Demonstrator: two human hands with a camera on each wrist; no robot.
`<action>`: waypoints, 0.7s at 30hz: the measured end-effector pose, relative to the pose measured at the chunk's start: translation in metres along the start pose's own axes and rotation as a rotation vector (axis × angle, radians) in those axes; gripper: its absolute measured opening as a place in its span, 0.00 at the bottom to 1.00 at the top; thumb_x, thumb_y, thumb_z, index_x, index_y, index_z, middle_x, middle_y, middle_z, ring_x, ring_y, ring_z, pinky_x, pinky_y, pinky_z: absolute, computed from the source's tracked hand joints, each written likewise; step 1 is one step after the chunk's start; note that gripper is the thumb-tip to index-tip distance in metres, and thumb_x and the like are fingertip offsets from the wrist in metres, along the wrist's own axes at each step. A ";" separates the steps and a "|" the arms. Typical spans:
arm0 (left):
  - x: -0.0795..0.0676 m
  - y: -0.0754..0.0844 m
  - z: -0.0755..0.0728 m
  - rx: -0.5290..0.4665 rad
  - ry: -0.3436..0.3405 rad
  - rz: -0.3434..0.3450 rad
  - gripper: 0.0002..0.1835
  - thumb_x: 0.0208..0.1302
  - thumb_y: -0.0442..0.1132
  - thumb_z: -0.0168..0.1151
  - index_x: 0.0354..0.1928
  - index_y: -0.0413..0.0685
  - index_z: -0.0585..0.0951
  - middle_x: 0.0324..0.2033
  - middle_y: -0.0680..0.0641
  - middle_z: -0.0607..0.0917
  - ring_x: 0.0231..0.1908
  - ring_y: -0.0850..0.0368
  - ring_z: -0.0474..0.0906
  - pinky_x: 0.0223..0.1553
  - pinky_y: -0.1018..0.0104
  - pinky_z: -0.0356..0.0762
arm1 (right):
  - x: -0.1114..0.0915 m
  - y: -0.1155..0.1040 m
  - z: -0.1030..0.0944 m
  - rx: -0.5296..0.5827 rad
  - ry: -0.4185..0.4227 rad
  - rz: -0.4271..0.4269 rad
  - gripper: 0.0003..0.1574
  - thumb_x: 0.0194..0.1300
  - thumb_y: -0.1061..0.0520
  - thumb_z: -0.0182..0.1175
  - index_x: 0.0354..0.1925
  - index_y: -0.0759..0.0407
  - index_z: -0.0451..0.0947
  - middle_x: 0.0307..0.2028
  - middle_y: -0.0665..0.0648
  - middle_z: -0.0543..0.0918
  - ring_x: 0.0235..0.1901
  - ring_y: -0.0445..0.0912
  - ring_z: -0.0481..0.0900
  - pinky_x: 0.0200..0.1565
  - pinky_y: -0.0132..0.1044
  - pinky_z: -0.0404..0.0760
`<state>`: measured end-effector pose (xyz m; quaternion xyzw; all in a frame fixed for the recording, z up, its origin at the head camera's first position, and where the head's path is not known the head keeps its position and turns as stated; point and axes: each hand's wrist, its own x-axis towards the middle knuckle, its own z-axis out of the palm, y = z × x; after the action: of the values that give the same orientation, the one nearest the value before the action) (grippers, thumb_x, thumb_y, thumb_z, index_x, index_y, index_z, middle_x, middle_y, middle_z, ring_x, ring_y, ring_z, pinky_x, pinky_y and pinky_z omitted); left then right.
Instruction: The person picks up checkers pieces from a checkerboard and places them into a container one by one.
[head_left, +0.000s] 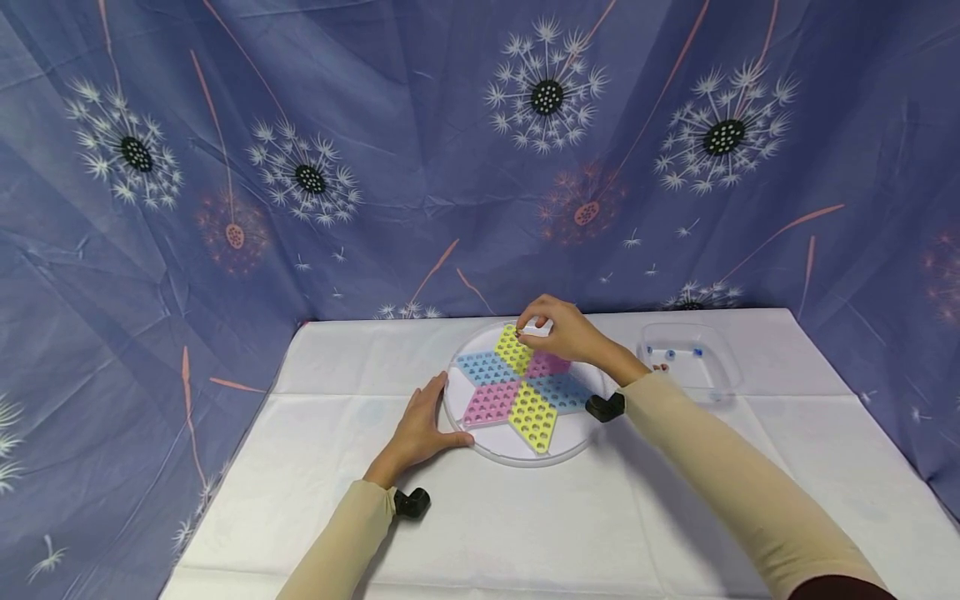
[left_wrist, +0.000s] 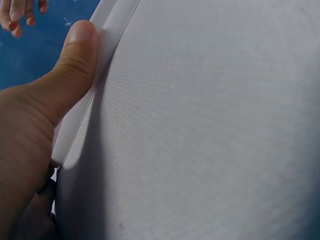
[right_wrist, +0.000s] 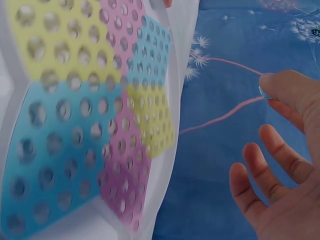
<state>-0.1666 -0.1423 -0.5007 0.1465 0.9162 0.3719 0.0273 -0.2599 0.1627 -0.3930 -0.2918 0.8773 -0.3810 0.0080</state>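
Observation:
A round white Chinese checkers board (head_left: 581,429) with a yellow, pink and blue star of holes lies on the table. My left hand (head_left: 420,429) rests against its left rim, thumb near the front edge and fingers extended along the side. In the left wrist view the thumb (left_wrist: 75,65) lies straight along the rim. Over the far yellow point, my right hand (head_left: 558,329) pinches a small glass marble (right_wrist: 263,92) between thumb and index finger. The other fingers of that hand are spread and loosely bent. The marble's colour is hard to tell.
To the board's right stands a clear plastic container (head_left: 717,379) with several marbles (head_left: 670,355), some blue, some brownish. A white cloth (head_left: 360,450) covers the table. Behind it hangs a blue curtain (head_left: 420,125) with a dandelion print.

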 end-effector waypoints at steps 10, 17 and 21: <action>0.000 0.001 0.000 0.003 -0.004 -0.002 0.68 0.44 0.57 0.84 0.81 0.40 0.53 0.79 0.38 0.58 0.79 0.40 0.49 0.80 0.46 0.42 | -0.024 0.016 -0.026 -0.028 0.004 0.002 0.10 0.67 0.58 0.70 0.47 0.53 0.87 0.52 0.56 0.79 0.47 0.58 0.77 0.40 0.46 0.81; 0.000 0.000 0.000 0.008 -0.005 -0.004 0.68 0.44 0.57 0.85 0.81 0.40 0.53 0.79 0.39 0.58 0.79 0.41 0.49 0.80 0.47 0.42 | -0.043 0.034 -0.045 -0.068 0.034 0.016 0.10 0.67 0.58 0.70 0.47 0.52 0.87 0.51 0.57 0.79 0.46 0.60 0.77 0.39 0.46 0.82; -0.001 -0.001 0.000 0.007 -0.005 0.004 0.68 0.44 0.57 0.85 0.81 0.40 0.53 0.79 0.38 0.58 0.79 0.40 0.49 0.80 0.45 0.43 | -0.054 0.040 -0.058 -0.096 0.050 0.052 0.10 0.68 0.57 0.70 0.47 0.52 0.87 0.52 0.58 0.78 0.47 0.60 0.78 0.41 0.47 0.83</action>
<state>-0.1664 -0.1433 -0.5014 0.1491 0.9171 0.3686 0.0283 -0.2488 0.2510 -0.3905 -0.2594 0.9018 -0.3452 -0.0182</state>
